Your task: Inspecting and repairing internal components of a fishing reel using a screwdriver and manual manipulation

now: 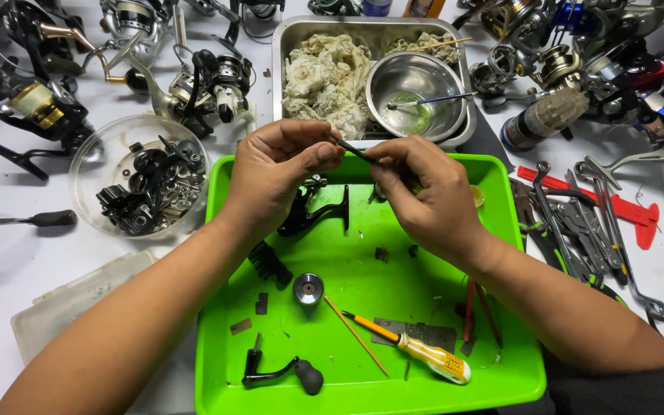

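Thin dark rod (353,149) pinched by left hand (274,178) and right hand (424,196), above green tray (363,388)

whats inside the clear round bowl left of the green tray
The clear bowl holds a heap of small dark reel parts: black housings, gears, screws and washers. Whatever lies beneath the heap is covered. Both hands work over the green tray, apart from it.
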